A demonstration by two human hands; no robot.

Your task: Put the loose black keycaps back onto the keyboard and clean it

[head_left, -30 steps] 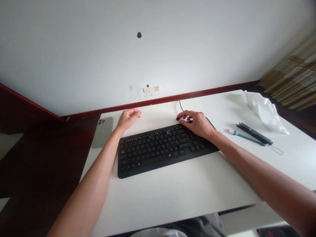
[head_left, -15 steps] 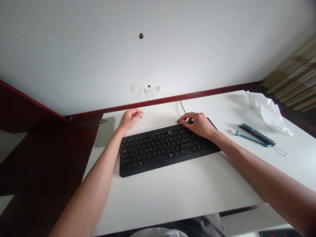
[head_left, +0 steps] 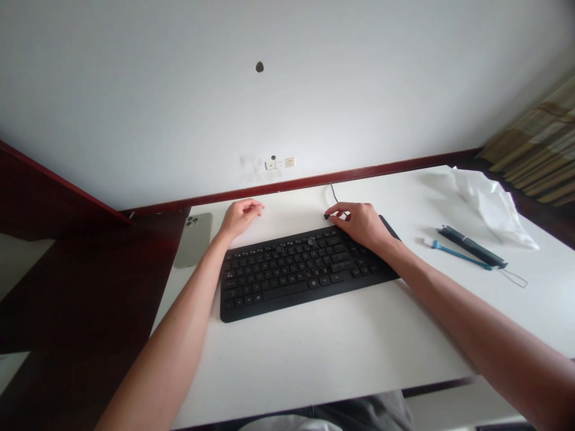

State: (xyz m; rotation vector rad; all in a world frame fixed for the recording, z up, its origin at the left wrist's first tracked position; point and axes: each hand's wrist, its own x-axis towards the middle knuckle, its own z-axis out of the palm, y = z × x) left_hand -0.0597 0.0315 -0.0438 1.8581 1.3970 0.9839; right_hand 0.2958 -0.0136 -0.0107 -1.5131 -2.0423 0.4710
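Note:
A black keyboard [head_left: 283, 293] lies across the white desk, and parts of its upper rows look uneven, as if some keycaps are off. My right hand [head_left: 362, 224] arches over its back right part. Thumb and fingertips pinch a small black keycap [head_left: 327, 216] just behind the keyboard's back edge. Behind the back left corner, my left hand [head_left: 242, 216] rests with its fingers curled in; whether anything is in them is hidden. My left forearm passes over the keyboard's left end.
A phone [head_left: 194, 239] lies at the desk's left edge. On the right are a blue-handled brush [head_left: 462, 255], a dark long tool [head_left: 471, 245] with a wire loop, and a crumpled white plastic bag [head_left: 489, 203]. A cable [head_left: 333, 193] runs toward the wall behind the keyboard.
My right hand has lifted the small keycap slightly up and away from the keyboard's back edge. The left hand stays curled in place; the whole view has shifted slightly.

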